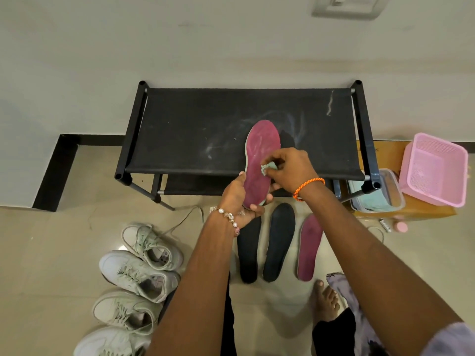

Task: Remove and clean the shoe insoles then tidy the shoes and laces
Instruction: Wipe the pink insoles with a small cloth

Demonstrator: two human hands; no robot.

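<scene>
Step in hand: wiping the maroon insole, held up over the front edge of the black shoe rack.
Left hand: its grip is clamped on the heel end of the insole, thumb on the near edge at 9 o'clock, fingers curled under.
Right hand: fingertips pinched together on a small pale green wipe, pressed against the insole's middle.
Where the insole lies: toe pointing to 12 o'clock, heel to 6 o'clock, top face toward the camera.
Doing it well: support the insole from behind where the wipe presses, since it looks thin and likely to flex; work in long strokes from heel to toe so dirt moves one way; refold the wipe when a face soils.
Still to wipe, by my judgement: the toe area looks streaked, so it probably wants another pass.
Other insoles: two dark insoles and a second maroon insole lie on the floor at 6 o'clock, side by side.
Shoes: four white sneakers in a row at 7 o'clock, laces loose.
Risk: a lace trailing toward the rack could snag.
</scene>
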